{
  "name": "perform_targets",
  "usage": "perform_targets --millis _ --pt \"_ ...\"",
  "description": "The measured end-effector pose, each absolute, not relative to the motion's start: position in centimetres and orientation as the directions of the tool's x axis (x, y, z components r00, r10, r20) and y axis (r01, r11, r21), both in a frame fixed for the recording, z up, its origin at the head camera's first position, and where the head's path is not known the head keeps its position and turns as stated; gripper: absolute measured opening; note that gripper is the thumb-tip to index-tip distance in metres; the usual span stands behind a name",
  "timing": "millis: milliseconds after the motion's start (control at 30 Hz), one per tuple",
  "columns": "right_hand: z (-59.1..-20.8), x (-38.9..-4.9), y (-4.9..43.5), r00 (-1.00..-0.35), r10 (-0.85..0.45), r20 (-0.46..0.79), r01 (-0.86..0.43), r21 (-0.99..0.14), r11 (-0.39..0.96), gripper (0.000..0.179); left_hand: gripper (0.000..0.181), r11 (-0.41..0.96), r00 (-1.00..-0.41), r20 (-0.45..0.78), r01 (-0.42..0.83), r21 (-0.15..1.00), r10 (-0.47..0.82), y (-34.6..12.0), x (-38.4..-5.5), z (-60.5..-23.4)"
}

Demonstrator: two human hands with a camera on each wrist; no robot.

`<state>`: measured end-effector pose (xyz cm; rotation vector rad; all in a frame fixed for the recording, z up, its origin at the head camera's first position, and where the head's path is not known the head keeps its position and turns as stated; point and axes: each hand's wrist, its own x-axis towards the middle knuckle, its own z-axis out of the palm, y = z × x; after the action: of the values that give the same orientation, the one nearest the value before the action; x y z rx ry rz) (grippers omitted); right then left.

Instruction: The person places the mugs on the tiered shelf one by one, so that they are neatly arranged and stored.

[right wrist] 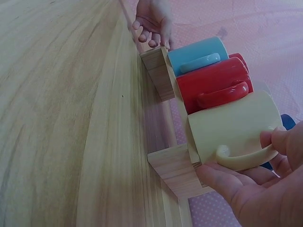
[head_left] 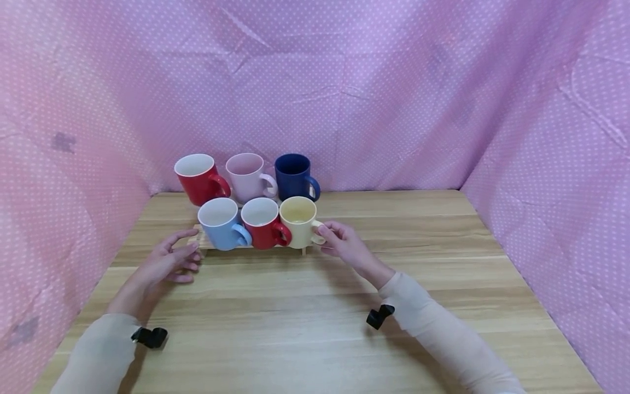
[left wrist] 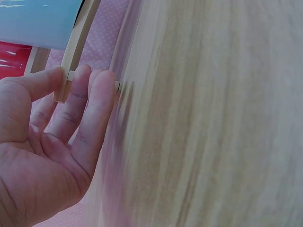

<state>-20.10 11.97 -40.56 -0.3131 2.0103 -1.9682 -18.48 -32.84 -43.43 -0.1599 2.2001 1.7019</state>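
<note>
Six mugs stand in two rows on a low wooden rack [head_left: 199, 238]. At the right end of the front row, my right hand [head_left: 348, 247] pinches the handle of a pale yellow mug [right wrist: 232, 127], thumb on top and a finger by the rack's edge. My left hand [head_left: 164, 264] is at the rack's left end. In the left wrist view its thumb and fingers pinch the end of the wooden shelf board [left wrist: 75, 49]. Nearest to it is a light blue mug [head_left: 220, 227]; a small red mug [head_left: 259, 224] sits between that and the yellow one.
Behind stand a larger red mug [head_left: 197, 183], a pink mug [head_left: 244, 178] and a dark blue mug [head_left: 292, 178], handles to the right. The rack is near the back of a wood-grain table [head_left: 275, 328]. Pink dotted cloth [head_left: 315, 82] hangs around the back and sides.
</note>
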Motion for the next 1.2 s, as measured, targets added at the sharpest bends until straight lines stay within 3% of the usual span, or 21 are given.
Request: perform_targets --millis 633,833,1033,1200 --pt "-40.7 -20.4 11.6 -0.918 -0.389 -0.082 0.075 -0.997 0.034 0.037 0.07 0.314 -0.938 -0.322 -0.269 0.91 0.13 -33.6 -18.9 -43.3" --pt "-40.1 -20.9 12.7 -0.915 -0.4 -0.053 0.025 -0.997 0.075 0.042 0.071 0.351 -0.938 -0.322 -0.259 0.9 0.132 -33.3 -19.0 -42.6" --pt "-37.9 -22.1 15.7 -0.885 -0.459 0.077 -0.181 -0.965 0.188 0.044 0.066 0.523 -0.949 -0.263 -0.138 0.841 0.172 -32.9 -19.4 -41.3" --pt "-35.6 -23.1 18.9 -0.839 -0.464 0.283 -0.478 -0.79 0.383 0.042 0.053 0.728 -0.966 -0.117 0.09 0.679 0.229 -33.2 -19.3 -39.1"
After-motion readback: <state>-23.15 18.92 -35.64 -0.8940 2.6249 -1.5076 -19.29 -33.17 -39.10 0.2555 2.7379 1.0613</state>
